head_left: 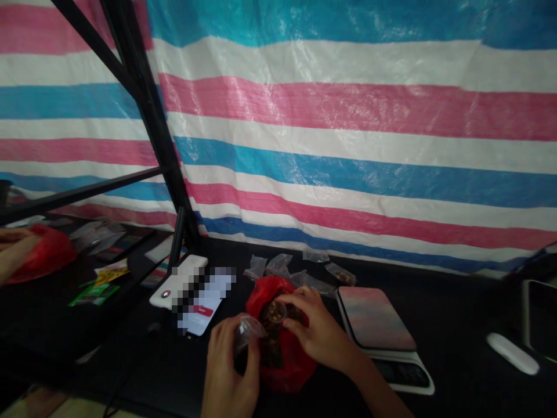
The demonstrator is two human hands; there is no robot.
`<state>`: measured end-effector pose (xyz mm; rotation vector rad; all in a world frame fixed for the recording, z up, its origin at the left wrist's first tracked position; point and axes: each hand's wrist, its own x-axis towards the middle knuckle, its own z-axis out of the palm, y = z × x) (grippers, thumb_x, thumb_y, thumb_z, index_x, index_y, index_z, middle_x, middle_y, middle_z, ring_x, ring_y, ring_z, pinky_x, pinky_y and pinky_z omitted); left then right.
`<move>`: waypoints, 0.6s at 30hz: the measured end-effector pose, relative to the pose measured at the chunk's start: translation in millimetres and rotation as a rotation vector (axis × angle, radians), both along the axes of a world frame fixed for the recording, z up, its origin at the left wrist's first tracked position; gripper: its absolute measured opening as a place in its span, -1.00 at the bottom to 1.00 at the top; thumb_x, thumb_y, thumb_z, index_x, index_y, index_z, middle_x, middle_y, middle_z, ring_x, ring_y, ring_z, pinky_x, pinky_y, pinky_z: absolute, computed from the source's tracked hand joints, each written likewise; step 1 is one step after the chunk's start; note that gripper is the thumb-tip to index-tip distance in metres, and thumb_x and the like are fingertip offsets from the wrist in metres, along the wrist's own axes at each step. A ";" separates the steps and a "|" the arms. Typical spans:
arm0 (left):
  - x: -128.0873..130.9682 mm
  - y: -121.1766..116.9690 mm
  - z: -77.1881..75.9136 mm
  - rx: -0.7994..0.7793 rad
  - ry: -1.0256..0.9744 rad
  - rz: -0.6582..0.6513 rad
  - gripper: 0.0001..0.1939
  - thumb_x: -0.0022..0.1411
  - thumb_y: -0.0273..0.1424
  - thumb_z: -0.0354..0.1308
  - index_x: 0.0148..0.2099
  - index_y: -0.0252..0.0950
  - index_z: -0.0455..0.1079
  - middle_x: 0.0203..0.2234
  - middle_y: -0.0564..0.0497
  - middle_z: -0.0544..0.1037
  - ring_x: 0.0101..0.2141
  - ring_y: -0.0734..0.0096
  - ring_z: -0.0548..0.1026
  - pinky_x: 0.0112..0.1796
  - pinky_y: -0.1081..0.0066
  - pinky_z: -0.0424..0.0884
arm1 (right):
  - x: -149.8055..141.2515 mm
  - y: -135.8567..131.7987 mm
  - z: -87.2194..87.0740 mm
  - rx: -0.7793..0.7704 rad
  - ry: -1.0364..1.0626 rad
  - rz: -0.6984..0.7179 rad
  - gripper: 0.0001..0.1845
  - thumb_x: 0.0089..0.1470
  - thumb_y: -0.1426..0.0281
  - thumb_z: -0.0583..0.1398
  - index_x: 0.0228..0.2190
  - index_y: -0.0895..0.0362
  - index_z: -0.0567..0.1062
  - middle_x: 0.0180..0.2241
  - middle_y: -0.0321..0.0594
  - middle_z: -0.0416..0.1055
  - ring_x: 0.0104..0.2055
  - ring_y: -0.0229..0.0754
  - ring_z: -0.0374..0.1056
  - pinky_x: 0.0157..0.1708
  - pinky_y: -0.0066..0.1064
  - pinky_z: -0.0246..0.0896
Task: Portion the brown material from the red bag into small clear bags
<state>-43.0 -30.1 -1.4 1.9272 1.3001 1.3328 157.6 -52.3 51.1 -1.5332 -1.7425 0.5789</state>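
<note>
My left hand grips a crinkly clear bag; my right hand pinches a round cup, mouth facing up, at the red bag.

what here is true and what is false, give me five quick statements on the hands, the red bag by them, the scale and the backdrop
1. The left hand holds a clear plastic bag. True.
2. The red bag lies between the phone and the scale. True.
3. The right hand is pressing on the scale. False: it holds a small round container over the red bag.
4. The backdrop is plain green. False: it has blue, white and pink stripes.
5. Small clear bags lie beyond the red bag. True.
</note>
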 end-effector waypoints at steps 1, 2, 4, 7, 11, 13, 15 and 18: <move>0.8 0.7 0.6 -0.004 0.013 -0.027 -0.73 0.31 -0.30 0.12 0.03 -0.22 0.42 -0.10 -0.13 0.53 -0.07 0.11 0.51 -0.06 0.10 0.50 | 0.8 -0.4 1.6 0.028 0.035 0.028 -0.62 0.13 0.54 0.24 -0.02 0.02 0.53 -0.08 -0.15 0.47 0.02 -0.04 0.32 0.12 -0.12 0.15; 1.6 1.3 1.1 -0.009 0.032 -0.059 -0.71 0.31 -0.32 0.10 0.06 -0.22 0.40 -0.08 -0.14 0.53 -0.07 0.12 0.52 -0.07 0.12 0.51 | 0.8 -0.8 2.8 0.054 0.070 0.065 -0.62 0.14 0.52 0.24 0.00 0.03 0.52 -0.06 -0.15 0.48 0.03 -0.05 0.33 0.14 -0.12 0.15; 2.8 2.0 1.5 -0.011 0.076 -0.130 -0.68 0.33 -0.35 0.07 0.11 -0.22 0.37 -0.05 -0.15 0.52 -0.05 0.13 0.53 -0.06 0.13 0.52 | -1.0 -1.3 4.1 0.083 0.127 0.145 -0.62 0.16 0.51 0.24 0.01 0.03 0.51 -0.03 -0.16 0.50 0.05 -0.07 0.36 0.15 -0.16 0.17; 2.4 2.2 0.5 -0.009 0.129 -0.242 -0.67 0.36 -0.39 0.02 0.14 -0.21 0.35 -0.02 -0.17 0.51 -0.03 0.15 0.52 -0.04 0.14 0.53 | -6.0 -1.9 4.3 0.083 0.170 0.218 -0.61 0.17 0.54 0.21 0.02 0.02 0.51 -0.03 -0.18 0.50 0.03 -0.12 0.39 0.10 -0.25 0.24; 1.6 3.6 -3.9 0.028 0.208 -0.280 -0.58 0.31 -0.42 0.09 0.20 -0.21 0.31 -0.01 -0.19 0.51 0.01 0.08 0.49 0.00 0.07 0.50 | -9.8 -2.2 4.1 0.065 0.151 0.256 -0.59 0.19 0.56 0.19 0.03 0.01 0.52 -0.04 -0.19 0.48 0.01 -0.16 0.40 0.08 -0.30 0.26; 2.4 5.7 -6.2 0.051 0.247 -0.263 -0.57 0.29 -0.42 0.12 0.20 -0.21 0.33 -0.06 -0.17 0.54 -0.02 0.06 0.50 -0.03 0.07 0.51 | -10.0 -1.8 3.3 0.054 0.138 0.250 -0.58 0.18 0.58 0.18 0.03 0.01 0.53 -0.03 -0.19 0.46 0.01 -0.16 0.39 0.09 -0.30 0.26; 3.2 8.5 -8.0 0.065 0.267 -0.239 -0.59 0.29 -0.40 0.13 0.19 -0.20 0.36 -0.09 -0.14 0.56 -0.06 0.09 0.53 -0.07 0.10 0.54 | -10.0 -1.2 1.9 0.047 0.130 0.241 -0.56 0.17 0.60 0.16 0.03 0.01 0.53 0.00 -0.19 0.44 0.04 -0.16 0.38 0.12 -0.30 0.25; 2.1 12.9 -8.9 0.047 0.272 -0.231 -0.60 0.31 -0.33 0.16 0.18 -0.19 0.38 -0.07 -0.13 0.56 -0.08 0.11 0.55 -0.07 0.12 0.55 | -9.7 -0.2 -0.4 0.046 0.149 0.212 -0.53 0.12 0.65 0.16 0.00 0.01 0.51 -0.02 -0.21 0.45 0.03 -0.18 0.38 0.11 -0.31 0.25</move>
